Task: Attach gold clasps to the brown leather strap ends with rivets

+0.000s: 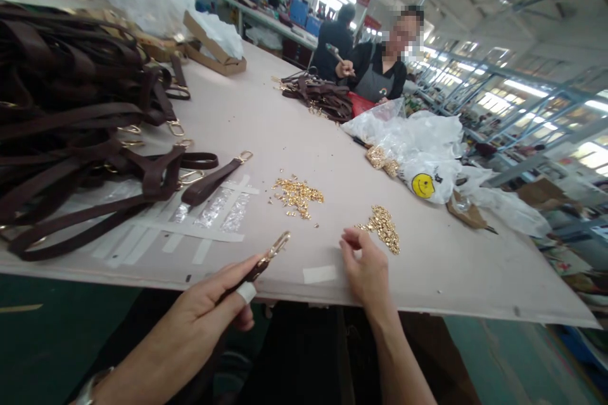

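Close up, left hand (pixel 216 304) grip pinching brown leather strap (pixel 249 275), right hand (pixel 365 269) fingers curled empty beside gold rivets (pixel 384 228).

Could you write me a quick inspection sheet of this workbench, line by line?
Surface: pale pink worktable, strips of white tape stuck near its front edge.
Job's things: dark brown leather strap with gold clasp, held in the left hand; two heaps of small gold rivets, the right hand beside the nearer heap.
Clutter: big pile of dark brown leather straps; clear plastic bags, one with a yellow smiley; open cardboard box.
Hands: left pinching the strap, a white band on one finger; right holds nothing that shows.
Cables: nothing seen.
Surroundings: a seated co-worker holding a hammer; factory hall with strip lights.
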A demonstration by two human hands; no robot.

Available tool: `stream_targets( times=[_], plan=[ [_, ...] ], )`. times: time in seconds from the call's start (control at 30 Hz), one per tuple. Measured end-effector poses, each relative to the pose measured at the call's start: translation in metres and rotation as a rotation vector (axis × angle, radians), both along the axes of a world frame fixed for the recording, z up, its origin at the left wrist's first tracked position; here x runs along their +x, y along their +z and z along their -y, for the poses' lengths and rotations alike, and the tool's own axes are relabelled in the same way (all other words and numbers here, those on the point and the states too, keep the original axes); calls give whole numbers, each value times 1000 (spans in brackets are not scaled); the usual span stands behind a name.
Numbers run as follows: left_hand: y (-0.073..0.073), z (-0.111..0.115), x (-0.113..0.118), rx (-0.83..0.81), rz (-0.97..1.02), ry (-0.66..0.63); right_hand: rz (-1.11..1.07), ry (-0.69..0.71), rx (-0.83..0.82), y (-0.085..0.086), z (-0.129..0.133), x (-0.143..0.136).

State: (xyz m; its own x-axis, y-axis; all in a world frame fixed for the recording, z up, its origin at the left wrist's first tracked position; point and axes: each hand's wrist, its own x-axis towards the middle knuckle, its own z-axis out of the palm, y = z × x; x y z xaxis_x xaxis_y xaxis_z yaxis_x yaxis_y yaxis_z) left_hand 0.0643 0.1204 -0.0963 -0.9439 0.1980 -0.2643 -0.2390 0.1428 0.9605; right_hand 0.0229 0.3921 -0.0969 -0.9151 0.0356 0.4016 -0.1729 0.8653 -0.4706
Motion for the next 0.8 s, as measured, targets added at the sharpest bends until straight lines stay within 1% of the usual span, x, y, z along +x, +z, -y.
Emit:
stream_targets(
  times=[0.07,0.13,0.2,0.27,0.33,0.43,0.53,0.6,0.67,0.7,0.77,0.8],
  plan=[
    [2,5,0,-20,46,-2,21,7,113,-1,-26,-16],
    [3,8,1,-47,68,10,48,39,231,-2,-39,-27],
    [5,8,1,-43,87,43,72,81,330,-2,-42,-34],
    [7,6,1,7,101,51,93,124,399,-1,-41,-39],
    [11,1,1,113,119,35,110,158,437,-1,-39,-44],
    [17,-5,0,254,176,13,118,179,438,0,-42,-53],
    [22,-8,-1,292,196,45,112,175,378,0,-47,-61],
    [22,-7,-2,301,183,71,101,171,304,1,-44,-59],
    [19,-7,-3,306,172,85,88,175,220,1,-31,-50],
    [17,-7,-4,306,168,93,87,188,156,2,-21,-42],
    [13,-7,-6,302,156,110,114,236,-82,1,8,-22],
    [12,-8,-6,298,145,116,147,268,-276,1,24,-11]
  ],
)
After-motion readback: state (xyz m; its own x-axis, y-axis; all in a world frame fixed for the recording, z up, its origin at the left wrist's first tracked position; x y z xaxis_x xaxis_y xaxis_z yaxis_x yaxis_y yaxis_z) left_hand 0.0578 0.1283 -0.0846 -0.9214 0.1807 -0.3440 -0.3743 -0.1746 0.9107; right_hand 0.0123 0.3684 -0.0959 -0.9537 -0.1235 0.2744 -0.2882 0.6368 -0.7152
